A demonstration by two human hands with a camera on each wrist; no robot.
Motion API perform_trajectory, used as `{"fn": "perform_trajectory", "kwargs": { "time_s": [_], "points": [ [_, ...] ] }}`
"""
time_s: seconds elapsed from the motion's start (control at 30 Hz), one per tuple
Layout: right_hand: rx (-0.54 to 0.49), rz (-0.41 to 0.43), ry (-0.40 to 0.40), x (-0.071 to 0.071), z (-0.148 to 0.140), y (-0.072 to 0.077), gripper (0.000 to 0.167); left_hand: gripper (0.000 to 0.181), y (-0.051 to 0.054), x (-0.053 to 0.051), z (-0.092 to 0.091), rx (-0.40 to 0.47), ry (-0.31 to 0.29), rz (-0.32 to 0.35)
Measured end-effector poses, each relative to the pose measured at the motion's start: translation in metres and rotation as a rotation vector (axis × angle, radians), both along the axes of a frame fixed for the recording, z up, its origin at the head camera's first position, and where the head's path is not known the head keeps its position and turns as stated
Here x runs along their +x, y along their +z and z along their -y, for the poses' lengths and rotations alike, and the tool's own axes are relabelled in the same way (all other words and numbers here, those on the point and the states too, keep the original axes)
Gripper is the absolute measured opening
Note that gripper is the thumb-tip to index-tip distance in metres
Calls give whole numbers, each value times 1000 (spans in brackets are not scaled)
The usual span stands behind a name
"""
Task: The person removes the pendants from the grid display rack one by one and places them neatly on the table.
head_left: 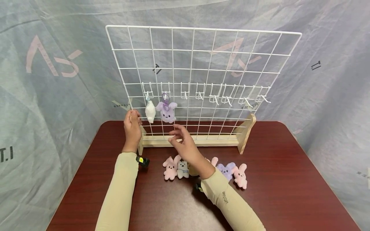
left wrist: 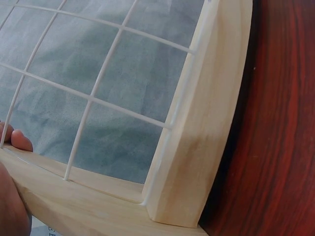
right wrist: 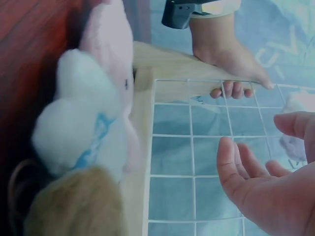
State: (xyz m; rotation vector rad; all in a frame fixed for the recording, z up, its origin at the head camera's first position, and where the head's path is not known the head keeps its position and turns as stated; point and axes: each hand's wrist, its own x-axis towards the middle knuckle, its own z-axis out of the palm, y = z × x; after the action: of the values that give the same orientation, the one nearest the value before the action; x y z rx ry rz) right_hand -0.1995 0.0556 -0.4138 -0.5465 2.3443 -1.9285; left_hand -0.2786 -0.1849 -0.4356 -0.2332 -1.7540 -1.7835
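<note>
My left hand (head_left: 133, 130) grips the left wooden upright of the white wire grid rack (head_left: 203, 69); in the left wrist view its fingertips (left wrist: 20, 141) curl round the wood (left wrist: 10, 169). A white plush keychain (head_left: 150, 111) and a purple bunny plush keychain (head_left: 168, 113) hang from the two leftmost hooks. Just below and right of the purple bunny is my right hand (head_left: 185, 144), its fingers loosely bent and apart with nothing between them. The right wrist view also shows this hand (right wrist: 275, 196) in front of the grid, its palm bare.
Several plush keychains lie in a row on the dark red table (head_left: 167, 205): a pink bunny (head_left: 170, 170), a white bear (head_left: 182, 169), a purple one (head_left: 226, 171) and another pink bunny (head_left: 240, 176). My right forearm covers part of the row. More hooks (head_left: 215, 98) line the grid rightward.
</note>
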Motion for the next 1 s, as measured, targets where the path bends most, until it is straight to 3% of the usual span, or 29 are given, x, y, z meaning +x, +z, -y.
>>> {"fn": "perform_trajectory", "kwargs": {
  "time_s": [0.17, 0.3, 0.53, 0.8, 1.0],
  "points": [
    [-133, 18, 10, -4, 6, 9, 62, 39, 2, 0, -2, 7, 6, 13],
    [-209, 28, 14, -6, 11, 16, 62, 31, 9, 4, -6, 42, -2, 17],
    [-315, 63, 22, -11, 18, 24, 62, 40, 24, 17, -12, 63, -18, 10],
    [-421, 85, 46, -16, 23, 31, 59, 41, 25, 18, -11, 39, -16, 17],
    [-444, 63, 65, -21, 29, 39, 52, 42, 23, 16, -11, 38, -5, 24]
  ]
}}
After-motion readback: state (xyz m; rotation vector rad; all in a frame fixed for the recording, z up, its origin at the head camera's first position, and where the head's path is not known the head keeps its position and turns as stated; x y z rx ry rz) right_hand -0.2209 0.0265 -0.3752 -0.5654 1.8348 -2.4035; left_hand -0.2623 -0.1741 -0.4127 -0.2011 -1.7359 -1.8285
